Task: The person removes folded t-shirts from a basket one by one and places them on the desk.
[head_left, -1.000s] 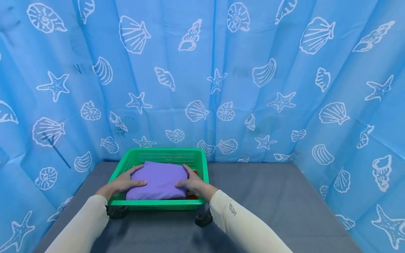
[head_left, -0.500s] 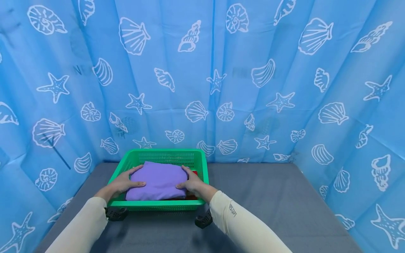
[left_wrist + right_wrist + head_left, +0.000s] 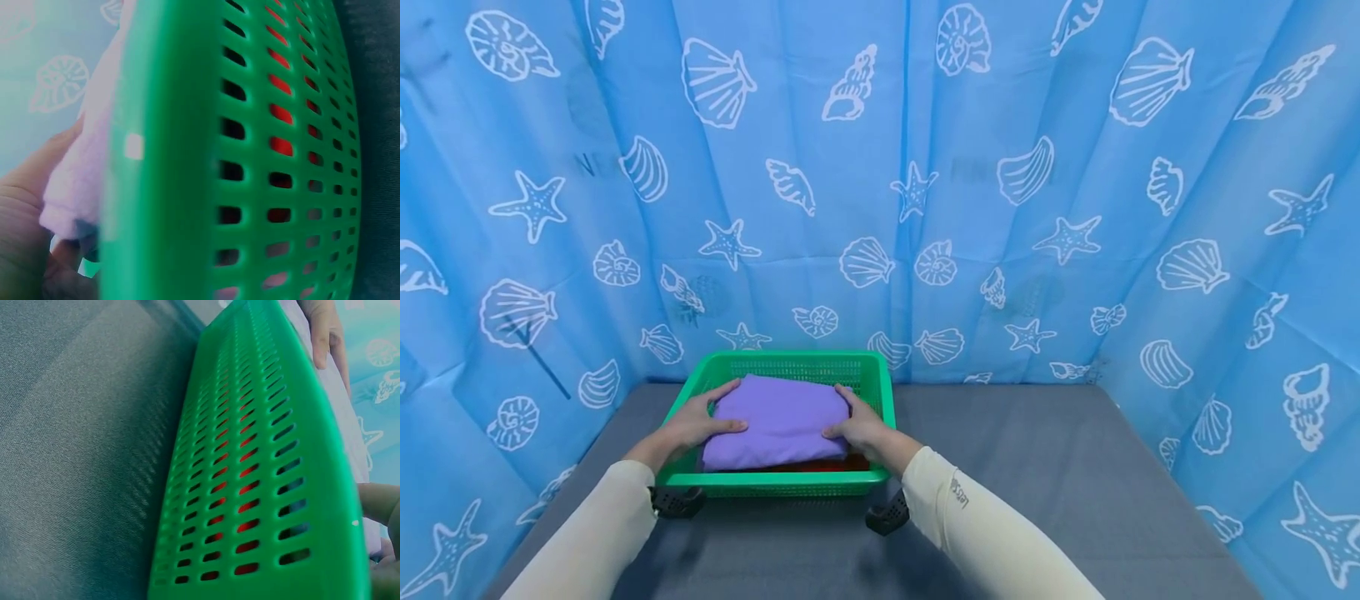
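A folded purple cloth (image 3: 782,421) lies in the green plastic basket (image 3: 775,481), held at both ends. My left hand (image 3: 692,423) grips its left end, thumb on top and the other fingers round the side. At the right end my right hand (image 3: 863,427) grips it the same way. Something red (image 3: 820,465) shows under the cloth in the head view, and red also appears through the basket's slots in both wrist views. In the left wrist view the cloth (image 3: 84,169) looks pale, with the left hand (image 3: 28,206) at its edge. The fingertips under the cloth are hidden.
The basket stands on a grey-covered table (image 3: 1015,483), near its back edge. Behind it hangs a blue curtain (image 3: 880,208) printed with white shells and starfish, which also runs along both sides. A black wrist device (image 3: 677,502) sits under the left wrist.
Both hands have raised the purple cloth slightly, and it has shifted a little to the right. More of the red thing shows beneath its front edge. The basket stays in place.
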The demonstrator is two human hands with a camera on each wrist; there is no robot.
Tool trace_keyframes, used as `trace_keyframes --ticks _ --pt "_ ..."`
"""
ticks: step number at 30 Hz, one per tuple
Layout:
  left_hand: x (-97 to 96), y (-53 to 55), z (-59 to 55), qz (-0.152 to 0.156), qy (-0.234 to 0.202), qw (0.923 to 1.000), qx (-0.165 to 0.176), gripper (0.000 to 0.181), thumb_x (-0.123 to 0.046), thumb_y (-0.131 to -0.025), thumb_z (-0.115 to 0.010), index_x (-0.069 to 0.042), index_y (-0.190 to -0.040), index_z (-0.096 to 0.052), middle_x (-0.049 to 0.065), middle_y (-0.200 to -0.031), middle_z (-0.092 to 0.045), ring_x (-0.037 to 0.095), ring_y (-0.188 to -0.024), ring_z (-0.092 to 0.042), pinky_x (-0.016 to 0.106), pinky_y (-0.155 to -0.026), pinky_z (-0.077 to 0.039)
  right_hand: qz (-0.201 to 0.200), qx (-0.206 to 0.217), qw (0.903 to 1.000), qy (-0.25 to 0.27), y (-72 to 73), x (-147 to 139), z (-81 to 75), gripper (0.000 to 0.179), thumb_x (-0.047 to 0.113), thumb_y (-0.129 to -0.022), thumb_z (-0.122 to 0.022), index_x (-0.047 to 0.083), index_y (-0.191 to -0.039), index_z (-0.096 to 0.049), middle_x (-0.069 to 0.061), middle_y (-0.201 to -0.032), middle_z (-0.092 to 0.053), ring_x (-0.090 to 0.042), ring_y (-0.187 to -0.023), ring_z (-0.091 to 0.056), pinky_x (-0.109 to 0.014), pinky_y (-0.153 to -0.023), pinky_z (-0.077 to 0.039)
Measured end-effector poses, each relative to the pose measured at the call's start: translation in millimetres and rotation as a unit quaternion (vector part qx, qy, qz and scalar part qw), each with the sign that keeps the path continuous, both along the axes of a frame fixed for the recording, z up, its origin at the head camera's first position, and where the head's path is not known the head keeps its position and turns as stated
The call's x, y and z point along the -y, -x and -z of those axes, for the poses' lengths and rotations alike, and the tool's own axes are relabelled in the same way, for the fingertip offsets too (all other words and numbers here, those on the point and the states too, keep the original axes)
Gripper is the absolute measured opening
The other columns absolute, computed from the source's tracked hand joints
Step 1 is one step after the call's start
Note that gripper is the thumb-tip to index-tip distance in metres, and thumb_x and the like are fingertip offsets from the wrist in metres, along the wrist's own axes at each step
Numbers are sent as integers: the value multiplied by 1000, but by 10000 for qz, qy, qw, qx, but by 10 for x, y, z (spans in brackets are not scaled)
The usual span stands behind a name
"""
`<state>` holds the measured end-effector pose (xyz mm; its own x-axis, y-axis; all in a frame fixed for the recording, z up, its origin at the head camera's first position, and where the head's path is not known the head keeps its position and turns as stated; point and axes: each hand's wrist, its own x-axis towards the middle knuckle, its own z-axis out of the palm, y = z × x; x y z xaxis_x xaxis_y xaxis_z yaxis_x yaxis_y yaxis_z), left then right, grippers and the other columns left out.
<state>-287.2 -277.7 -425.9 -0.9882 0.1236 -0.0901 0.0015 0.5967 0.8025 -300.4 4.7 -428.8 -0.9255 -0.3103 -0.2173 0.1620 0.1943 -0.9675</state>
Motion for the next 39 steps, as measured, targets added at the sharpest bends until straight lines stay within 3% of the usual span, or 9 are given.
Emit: trace_keyframes --ticks 8,17,21,28,33,38,39 --pt "-14 21 -116 84 165 9998 -85 93 -40 -72 -73 -16 -145 -20 24 -144 -12 44 -128 -14 58 -93 -27 -168 19 9999 15 34 -53 -116 83 -7 -77 -66 22 -143 -26 -19 -143 -19 -38 -106 -46 -42 -66 -50" --pt "-46 25 -243 214 24 9996 -190 87 -32 -74 -73 -16 -144 -23 24 -144 -11 43 -126 -20 51 -89 -36 -347 90 9990 257 94 -156 -224 84 -8 -78 -63 24 -144 -22 -18 -145 -15 -38 -109 -46 -42 -71 -50" --pt "-52 27 -261 215 87 9994 -241 86 -31 -75 -72 -16 -144 -23 24 -144 -13 41 -125 -23 50 -89 -36 -354 78 9990 277 103 -163 -229 83 -9 -78 -62 23 -144 -22 -18 -144 -16 -37 -107 -48 -41 -70 -50" --pt "-76 12 -256 75 -7 9999 -137 86 -32 -74 -74 -18 -143 -25 24 -143 -16 34 -111 -39 37 -75 -43 -367 76 9985 387 86 -194 -257 84 -10 -78 -61 23 -144 -21 -19 -144 -18 -37 -102 -52 -41 -70 -51" --pt "-124 17 -272 37 -176 9998 -74 86 -33 -73 -74 -21 -143 -25 24 -142 -19 34 -111 -42 39 -78 -45 -434 79 9983 375 97 -278 -303 84 -8 -79 -61 23 -145 -19 -17 -145 -14 -35 -102 -52 -40 -70 -50" --pt "-207 44 -307 150 -199 9996 -99 87 -37 -72 -74 -24 -143 -25 20 -144 -18 37 -123 -31 45 -86 -41 -519 -16 9985 195 106 -405 -352 81 -4 -81 -61 25 -145 -19 -17 -145 -16 -34 -100 -52 -39 -69 -51" --pt "-226 48 -313 178 -212 9996 -114 87 -37 -72 -74 -23 -143 -25 20 -144 -18 37 -118 -36 44 -85 -42 -527 -17 9984 180 103 -430 -363 81 -3 -81 -61 25 -145 -19 -17 -145 -16 -34 -100 -52 -39 -69 -51"
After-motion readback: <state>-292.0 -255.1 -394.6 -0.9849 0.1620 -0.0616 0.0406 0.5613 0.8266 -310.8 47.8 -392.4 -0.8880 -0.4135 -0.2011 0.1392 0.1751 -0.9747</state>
